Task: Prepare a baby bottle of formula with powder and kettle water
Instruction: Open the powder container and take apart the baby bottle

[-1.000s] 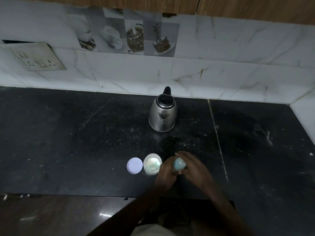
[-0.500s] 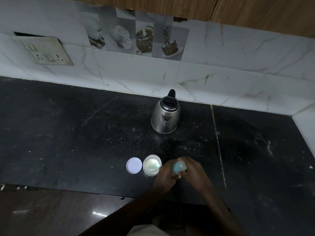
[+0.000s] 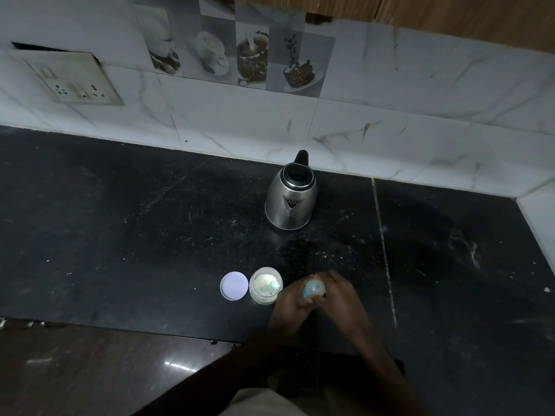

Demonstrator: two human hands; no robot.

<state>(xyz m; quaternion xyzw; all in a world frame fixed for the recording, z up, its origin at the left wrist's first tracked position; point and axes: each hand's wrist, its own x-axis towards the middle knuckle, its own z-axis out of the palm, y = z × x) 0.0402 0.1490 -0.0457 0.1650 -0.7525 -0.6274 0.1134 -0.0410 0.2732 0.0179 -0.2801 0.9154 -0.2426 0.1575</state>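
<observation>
One head cam, wide-angle, pitched steeply down at the counter (image 3: 120, 235), facing the wall (image 3: 390, 130). Kettle (image 3: 290, 202) sits mid-frame, farther off. Counter's near edge runs along the bottom.

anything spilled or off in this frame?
White specks lie scattered on the black counter in front of the kettle, likely spilled powder. The socket plate on the wall looks crooked, with a dark gap along its top edge. The powder jar is open, lid beside it, which fits the task.

The right hand (image 3: 341, 297) has shifted slightly round the bottle (image 3: 313, 289) top
</observation>
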